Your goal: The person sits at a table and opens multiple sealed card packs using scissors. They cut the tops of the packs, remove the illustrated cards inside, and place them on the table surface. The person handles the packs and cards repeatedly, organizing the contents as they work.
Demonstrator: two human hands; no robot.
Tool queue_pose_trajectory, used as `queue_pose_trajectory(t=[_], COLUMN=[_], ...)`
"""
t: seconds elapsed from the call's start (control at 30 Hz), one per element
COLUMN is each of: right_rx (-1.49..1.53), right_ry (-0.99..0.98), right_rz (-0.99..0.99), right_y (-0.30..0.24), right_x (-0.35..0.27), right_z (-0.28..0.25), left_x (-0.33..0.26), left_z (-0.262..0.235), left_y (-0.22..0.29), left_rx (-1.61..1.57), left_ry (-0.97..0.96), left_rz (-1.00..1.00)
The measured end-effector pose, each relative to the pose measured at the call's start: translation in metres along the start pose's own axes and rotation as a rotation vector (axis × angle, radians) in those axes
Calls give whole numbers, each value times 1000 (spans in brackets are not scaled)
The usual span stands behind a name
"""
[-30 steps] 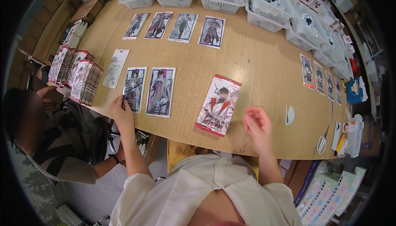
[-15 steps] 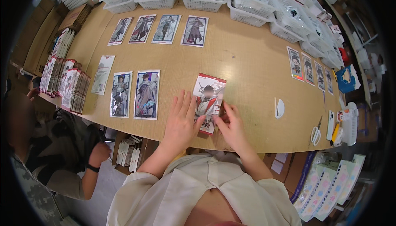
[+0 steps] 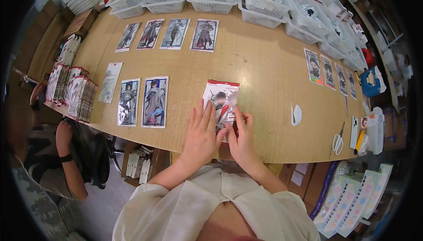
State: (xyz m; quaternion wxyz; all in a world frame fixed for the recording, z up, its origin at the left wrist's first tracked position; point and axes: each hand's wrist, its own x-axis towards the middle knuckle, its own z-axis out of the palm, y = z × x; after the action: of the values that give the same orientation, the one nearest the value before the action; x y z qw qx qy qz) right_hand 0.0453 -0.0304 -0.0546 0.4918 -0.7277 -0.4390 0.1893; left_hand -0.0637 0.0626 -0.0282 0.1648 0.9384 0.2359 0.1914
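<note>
A flat illustrated card packet point(image 3: 223, 95) with red ends and a figure printed on white lies on the table in front of me. My left hand point(image 3: 202, 131) rests flat over its left side, fingers stretched out toward the far end. At the lower right edge, my right hand point(image 3: 243, 142) has its thumb on the packet and its bent fingers along the side, gripping it. Both thumbs nearly meet over the lower part, which they hide. Left of my hands lie two shiny illustrated cards point(image 3: 154, 102) point(image 3: 128, 103).
White baskets point(image 3: 216, 5) of bagged goods line the far edge. Illustrated cards point(image 3: 175, 34) lie in a row before them, others point(image 3: 314, 66) at right. Packet stacks point(image 3: 79, 93) stand at left beside a seated person point(image 3: 66, 153). A white cutter point(image 3: 296, 115) and scissors point(image 3: 338, 142) lie at right.
My left hand has slid up and right over the packet, and the right hand has shifted slightly inward, the thumbs coming together. The person at left has moved an arm leftward and up.
</note>
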Motion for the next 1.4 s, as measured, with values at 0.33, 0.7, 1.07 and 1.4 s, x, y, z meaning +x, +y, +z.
queue_pose_trajectory(t=[0.33,0.7,1.07,1.4], right_rx=[269,661,845,-649], right_ry=[-255,-19,16,406], right_rz=[-430,257,279,382], right_y=[-40,-22,-12,66], right_x=[18,6,-7,12], right_z=[-21,-78,-38,-153], left_x=[-17,6,8,22], left_z=[-30,-60,8,-3], left_y=[9,-37,40,25], left_rx=[-1197,-1422,-1850,-1992], left_ry=[145,-54,103,199], left_rz=[-234,-397,-665,-790])
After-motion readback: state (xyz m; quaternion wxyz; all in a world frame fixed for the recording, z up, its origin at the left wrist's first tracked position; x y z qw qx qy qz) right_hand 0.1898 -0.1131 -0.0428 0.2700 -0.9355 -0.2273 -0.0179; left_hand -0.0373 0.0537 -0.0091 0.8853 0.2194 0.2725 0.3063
